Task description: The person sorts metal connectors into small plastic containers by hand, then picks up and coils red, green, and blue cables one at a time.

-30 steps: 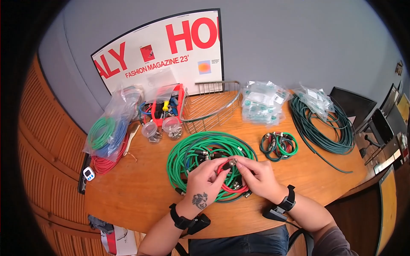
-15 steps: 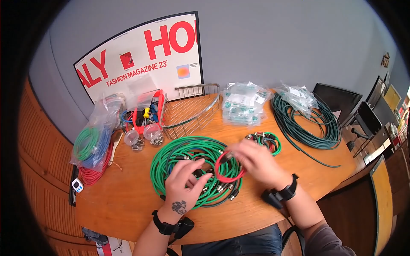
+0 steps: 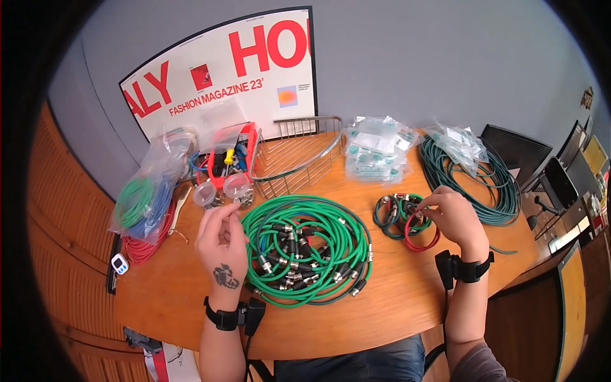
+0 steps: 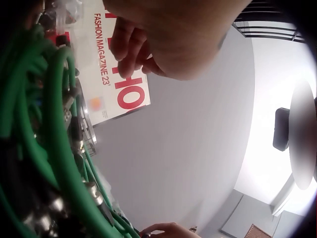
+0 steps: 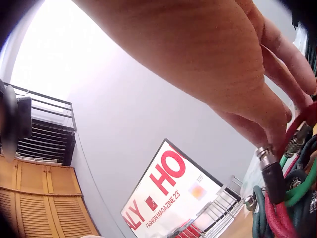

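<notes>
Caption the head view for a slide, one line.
Right hand holds a red cable loop at the small cable bundle; left hand raised beside the green coil.

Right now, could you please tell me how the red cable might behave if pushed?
The red cable probably bends but springs back, given its rounded curve. It seems light, a small loop in the right hand. Its metal connector may make that end heavier.

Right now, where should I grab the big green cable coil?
Probably by the coil's left rim, coming from the left, beside the left hand: the green loops bunch together there. Connectors crowd the middle, and some lie at the near-right edge.
</notes>
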Demonstrator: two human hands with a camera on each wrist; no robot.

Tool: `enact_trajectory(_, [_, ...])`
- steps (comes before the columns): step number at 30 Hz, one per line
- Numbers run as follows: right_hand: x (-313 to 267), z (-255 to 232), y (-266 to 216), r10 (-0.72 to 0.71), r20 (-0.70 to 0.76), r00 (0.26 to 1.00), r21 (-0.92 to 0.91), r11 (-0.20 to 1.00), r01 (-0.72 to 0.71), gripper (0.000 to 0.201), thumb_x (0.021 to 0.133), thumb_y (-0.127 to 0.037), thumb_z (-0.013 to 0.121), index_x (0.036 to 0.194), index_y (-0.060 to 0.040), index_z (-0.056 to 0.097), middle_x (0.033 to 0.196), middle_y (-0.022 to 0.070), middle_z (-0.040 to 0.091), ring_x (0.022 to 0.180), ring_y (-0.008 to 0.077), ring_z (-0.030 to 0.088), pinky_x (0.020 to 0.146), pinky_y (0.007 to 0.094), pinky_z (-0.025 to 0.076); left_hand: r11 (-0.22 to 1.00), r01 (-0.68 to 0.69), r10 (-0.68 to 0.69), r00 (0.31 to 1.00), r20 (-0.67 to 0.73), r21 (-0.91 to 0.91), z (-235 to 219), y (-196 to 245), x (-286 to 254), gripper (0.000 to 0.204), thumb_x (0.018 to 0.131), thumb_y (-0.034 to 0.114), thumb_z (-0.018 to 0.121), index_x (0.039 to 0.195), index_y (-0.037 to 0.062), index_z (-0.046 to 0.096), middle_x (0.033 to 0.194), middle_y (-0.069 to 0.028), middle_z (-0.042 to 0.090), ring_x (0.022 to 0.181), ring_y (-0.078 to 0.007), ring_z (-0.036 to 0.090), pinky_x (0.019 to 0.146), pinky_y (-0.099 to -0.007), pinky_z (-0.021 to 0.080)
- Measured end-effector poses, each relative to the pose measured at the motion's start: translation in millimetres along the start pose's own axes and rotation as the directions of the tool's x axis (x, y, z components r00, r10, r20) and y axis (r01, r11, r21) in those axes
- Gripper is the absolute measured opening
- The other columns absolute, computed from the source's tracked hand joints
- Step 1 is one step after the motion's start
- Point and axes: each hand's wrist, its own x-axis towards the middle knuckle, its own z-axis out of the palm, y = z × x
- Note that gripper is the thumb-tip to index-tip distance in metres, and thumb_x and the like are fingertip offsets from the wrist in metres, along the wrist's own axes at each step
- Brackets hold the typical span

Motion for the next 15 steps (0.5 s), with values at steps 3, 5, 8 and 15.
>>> enact_trajectory(3, [2,0,-11,0.043,-0.071,0.997,0.03,0.999,-0.041,0.015,0.08,-0.011,0.072,0.095,-0.0126,0.075,0.094,0.0086,0.066,0.083,0.0307,0.065,0.072,0.0397,0.052,0.997,0.062,-0.061,0.998,-0.03,0.05,-3,1,6,0.012,0.09,-0.002,0.061,0.1,-0.0009,0.068,0.086,-0.004,0.061,0.061,-0.0074,0.057,0.053,-0.0204,0.043])
enact_trajectory(5, [6,5,-22,-0.044,-0.279,0.959,0.047,0.997,0.06,0.018,0.08,-0.011,0.072,0.098,-0.0103,0.074,0.093,0.0093,0.067,0.082,0.0305,0.066,0.072,0.0389,0.052,0.974,-0.014,-0.001,0.998,0.067,0.226,-5,-5,6,0.012,0.086,-0.002,0.064,0.097,0.0002,0.069,0.08,-0.0063,0.062,0.064,-0.0109,0.059,0.055,-0.024,0.044])
enact_trajectory(8, [9,26,-53,-0.195,-0.197,0.961,0.217,0.947,0.237,0.019,0.085,-0.016,0.068,0.101,-0.0062,0.071,0.091,0.0135,0.067,0.081,0.0324,0.066,0.07,0.0412,0.053,0.943,0.036,-0.112,0.971,0.213,0.331,-10,-7,5,0.013,0.081,0.012,0.072,0.089,0.0019,0.069,0.074,-0.0076,0.061,0.066,-0.0203,0.06,0.059,-0.0331,0.046])
enact_trajectory(15, [0,74,-75,-0.163,0.148,0.976,0.128,0.981,0.144,0.033,0.092,-0.027,0.061,0.113,-0.0018,0.066,0.097,0.0195,0.065,0.088,0.0375,0.065,0.074,0.0473,0.053,0.882,0.017,-0.182,0.934,0.308,0.471,-7,-4,-2,0.017,0.076,0.015,0.073,0.086,0.0017,0.066,0.07,-0.0072,0.059,0.064,-0.0234,0.058,0.06,-0.0372,0.046])
